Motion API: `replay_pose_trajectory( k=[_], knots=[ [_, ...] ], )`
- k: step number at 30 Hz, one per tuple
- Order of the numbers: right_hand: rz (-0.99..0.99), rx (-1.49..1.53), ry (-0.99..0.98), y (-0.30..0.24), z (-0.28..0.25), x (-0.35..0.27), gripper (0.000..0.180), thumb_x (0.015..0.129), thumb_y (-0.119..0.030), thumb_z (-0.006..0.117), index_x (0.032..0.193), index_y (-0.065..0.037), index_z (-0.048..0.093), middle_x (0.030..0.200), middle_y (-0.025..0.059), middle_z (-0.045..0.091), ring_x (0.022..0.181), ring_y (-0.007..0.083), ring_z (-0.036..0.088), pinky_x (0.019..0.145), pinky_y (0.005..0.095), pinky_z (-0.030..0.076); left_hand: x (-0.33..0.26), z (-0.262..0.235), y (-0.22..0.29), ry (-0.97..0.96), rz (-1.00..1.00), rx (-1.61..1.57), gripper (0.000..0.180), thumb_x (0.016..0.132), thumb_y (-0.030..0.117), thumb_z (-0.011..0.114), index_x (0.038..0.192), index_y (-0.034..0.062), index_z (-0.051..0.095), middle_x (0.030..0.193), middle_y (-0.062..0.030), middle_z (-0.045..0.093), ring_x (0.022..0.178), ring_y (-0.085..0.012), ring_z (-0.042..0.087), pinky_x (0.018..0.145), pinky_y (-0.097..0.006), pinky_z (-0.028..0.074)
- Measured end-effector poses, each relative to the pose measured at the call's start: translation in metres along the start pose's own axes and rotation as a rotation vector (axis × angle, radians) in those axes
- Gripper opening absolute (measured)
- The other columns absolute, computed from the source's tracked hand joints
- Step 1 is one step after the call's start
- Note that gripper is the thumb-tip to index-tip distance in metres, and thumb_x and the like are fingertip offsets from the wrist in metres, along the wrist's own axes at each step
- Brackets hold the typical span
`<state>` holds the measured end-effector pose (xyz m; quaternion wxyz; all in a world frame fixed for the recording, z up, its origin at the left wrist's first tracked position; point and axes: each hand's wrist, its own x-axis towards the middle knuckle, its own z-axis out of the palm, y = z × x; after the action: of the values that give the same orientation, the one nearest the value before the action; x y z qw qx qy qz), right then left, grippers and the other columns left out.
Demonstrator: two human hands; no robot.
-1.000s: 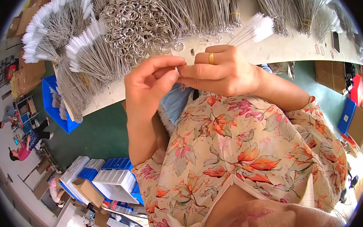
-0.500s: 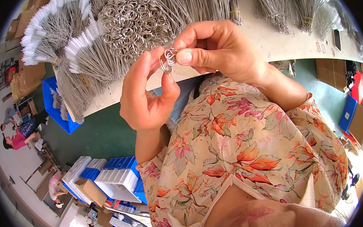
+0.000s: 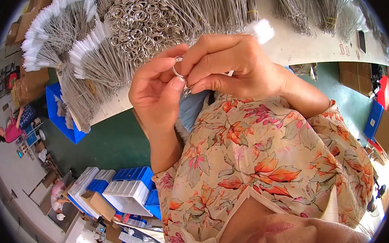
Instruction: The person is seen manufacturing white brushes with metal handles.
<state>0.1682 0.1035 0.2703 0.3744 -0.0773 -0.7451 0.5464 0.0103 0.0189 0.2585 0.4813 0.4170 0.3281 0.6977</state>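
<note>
Both of my hands meet in front of me at the table's near edge. My left hand [image 3: 157, 90] is closed, its thumb and finger pinching a shiny metal split ring [image 3: 176, 70]. My right hand [image 3: 238, 65] is closed too, with its fingertips against the ring's right side. Just below, between the two hands, a small bit of looped metal [image 3: 186, 91] shows; the fingers partly cover it. A blurred white bristle tip [image 3: 261, 31] sticks out beyond the back of my right hand; whether that hand holds it is hidden.
A pile of metal rings [image 3: 142, 24] lies on the pale table [image 3: 283, 49], among bundles of white-tipped wire brushes [image 3: 90, 54]. A blue bin [image 3: 62, 114] stands at the table's left end. Stacked crates [image 3: 127, 192] are lower left. Other people are far left.
My right hand has turned and moved slightly down, its fingers folding over the rings. One ring now shows upright between my hands. The white bristle tip has appeared behind my right hand.
</note>
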Motion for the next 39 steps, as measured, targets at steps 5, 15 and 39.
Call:
replay_pose_trajectory(
  k=[5, 15, 39],
  knots=[
    [-0.089, -0.057, -0.06, 0.007, -0.001, 0.002, 0.009, 0.074, -0.005, 0.069, 0.081, -0.002, 0.064, 0.089, 0.0076, 0.062, 0.078, 0.0213, 0.063, 0.066, 0.0306, 0.051, -0.005, -0.003, 0.006, 0.037, -0.001, 0.131, 0.034, 0.076, -0.012, 0.055, 0.109, -0.0073, 0.051, 0.106, -0.0239, 0.058, 0.095, -0.0238, 0.061, 0.083, -0.032, 0.051],
    [0.448, 0.387, 0.144, 0.003, -0.001, 0.004, 0.015, 0.082, -0.017, 0.067, 0.091, -0.005, 0.067, 0.077, -0.0014, 0.062, 0.064, 0.0038, 0.053, 0.054, 0.019, 0.043, -0.003, 0.006, 0.005, 0.073, 0.467, 0.914, 0.041, 0.077, -0.007, 0.059, 0.116, -0.0125, 0.046, 0.101, -0.0241, 0.06, 0.086, -0.0264, 0.064, 0.073, -0.033, 0.056],
    [0.351, 0.378, 0.132, 0.013, 0.006, 0.002, 0.016, 0.088, -0.015, 0.059, 0.093, 0.0, 0.061, 0.074, 0.0009, 0.059, 0.069, 0.0068, 0.052, 0.063, 0.0232, 0.045, 0.007, -0.004, 0.008, -0.031, 0.52, 1.168, 0.034, 0.073, -0.002, 0.063, 0.107, -0.0032, 0.06, 0.098, -0.0156, 0.062, 0.079, -0.0225, 0.064, 0.067, -0.029, 0.054]
  ],
)
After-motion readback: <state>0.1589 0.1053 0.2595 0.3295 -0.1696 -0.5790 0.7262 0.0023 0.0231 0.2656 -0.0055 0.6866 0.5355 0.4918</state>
